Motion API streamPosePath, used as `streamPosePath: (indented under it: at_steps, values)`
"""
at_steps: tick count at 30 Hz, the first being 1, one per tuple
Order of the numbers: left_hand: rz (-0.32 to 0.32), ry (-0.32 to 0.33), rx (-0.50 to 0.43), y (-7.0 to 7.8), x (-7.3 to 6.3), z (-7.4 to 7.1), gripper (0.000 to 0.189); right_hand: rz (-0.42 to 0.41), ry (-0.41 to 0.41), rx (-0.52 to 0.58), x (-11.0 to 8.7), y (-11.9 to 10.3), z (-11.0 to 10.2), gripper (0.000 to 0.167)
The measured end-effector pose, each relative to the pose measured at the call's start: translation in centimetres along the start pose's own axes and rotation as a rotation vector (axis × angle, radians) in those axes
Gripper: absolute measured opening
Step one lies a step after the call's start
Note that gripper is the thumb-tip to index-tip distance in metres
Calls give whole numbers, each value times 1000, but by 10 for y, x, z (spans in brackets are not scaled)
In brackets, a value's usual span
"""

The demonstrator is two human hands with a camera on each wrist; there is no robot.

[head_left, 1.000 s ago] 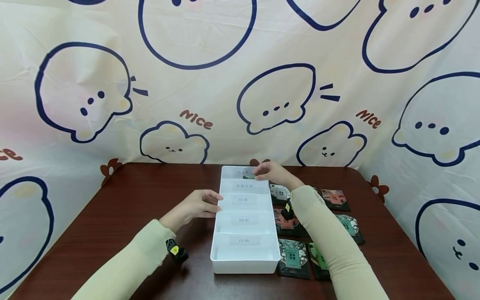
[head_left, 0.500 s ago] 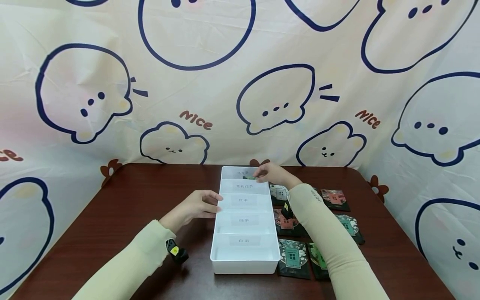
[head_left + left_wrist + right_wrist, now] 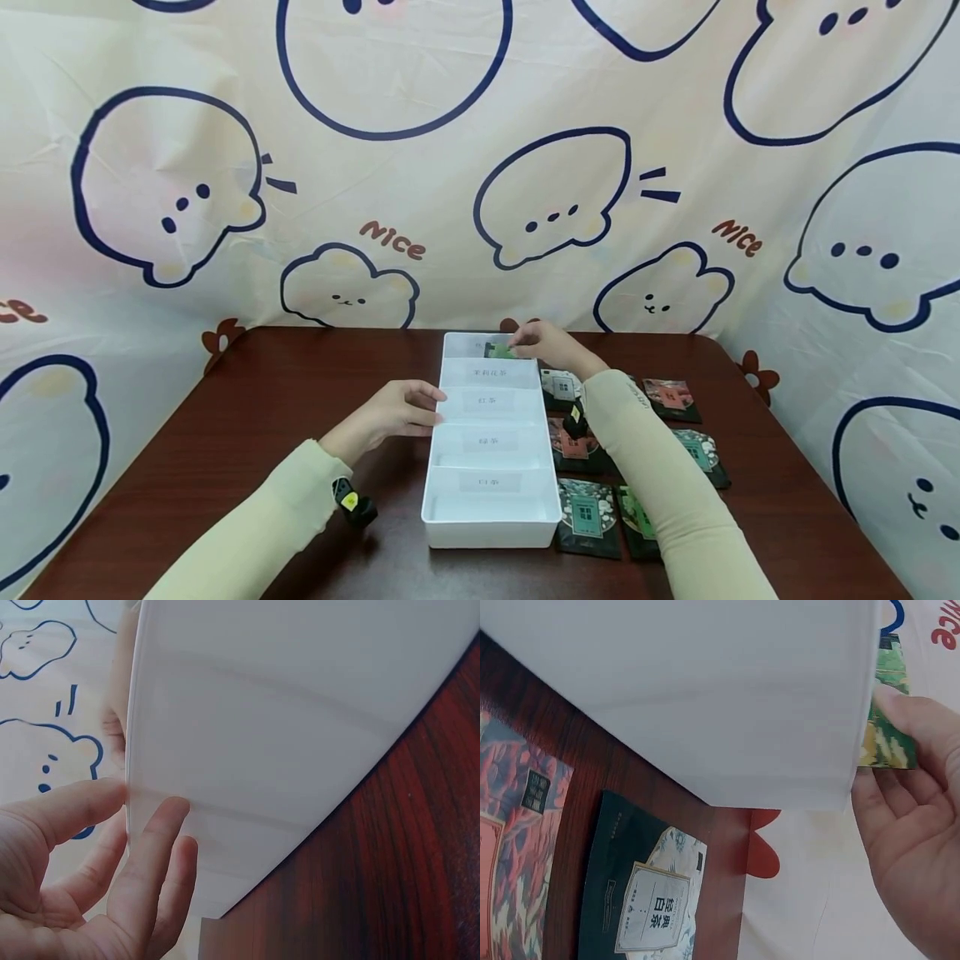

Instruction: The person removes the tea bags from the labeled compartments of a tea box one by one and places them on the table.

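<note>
A long white compartment box [image 3: 491, 533] with labelled sections lies lengthwise on the table. My left hand [image 3: 397, 408] holds its left wall: in the left wrist view some fingertips [image 3: 174, 814] lie against the outer face, while the thumb and another finger reach the rim. At the far end my right hand [image 3: 551, 346] pinches a green tea packet [image 3: 497, 351] over the rearmost compartment. The right wrist view shows that packet [image 3: 889, 735] at the rim, its lower part hidden behind the wall. The thumb lies on its face.
Several tea packets lie right of the box, including a white one [image 3: 559, 385], a red one [image 3: 573, 446], a teal one [image 3: 585, 515] and another red one [image 3: 670, 398]. The right sleeve covers some. A printed cloth [image 3: 450, 183] hangs behind the dark table [image 3: 322, 367].
More of the green packet's face shows in the rearmost compartment than before, as it tilts or rises slightly under my right hand. My left hand and the box keep their places.
</note>
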State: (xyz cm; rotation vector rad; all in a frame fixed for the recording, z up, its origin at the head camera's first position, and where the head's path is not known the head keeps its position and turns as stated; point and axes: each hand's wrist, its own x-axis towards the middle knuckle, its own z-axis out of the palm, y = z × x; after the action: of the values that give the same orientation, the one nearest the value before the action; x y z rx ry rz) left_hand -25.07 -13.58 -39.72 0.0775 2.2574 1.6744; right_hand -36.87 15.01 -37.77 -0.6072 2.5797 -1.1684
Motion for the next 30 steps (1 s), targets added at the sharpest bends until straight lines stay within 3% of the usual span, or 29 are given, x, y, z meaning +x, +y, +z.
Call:
streamPosePath:
  at_steps: [10, 16, 23, 30]
  values:
    - [-4, 4, -5, 0, 0, 0, 36, -112, 152, 200, -11, -9, -16, 22]
    - [3, -9, -9, 0, 0, -1, 36, -180, 274, 330, -29, -20, -30, 26]
    - [5, -18, -16, 1, -1, -1, 38, -262, 356, 354, -54, -24, -46, 20]
    - [3, -18, -22, 0, -1, -1, 38, -252, 377, 296, -89, -21, -49, 21]
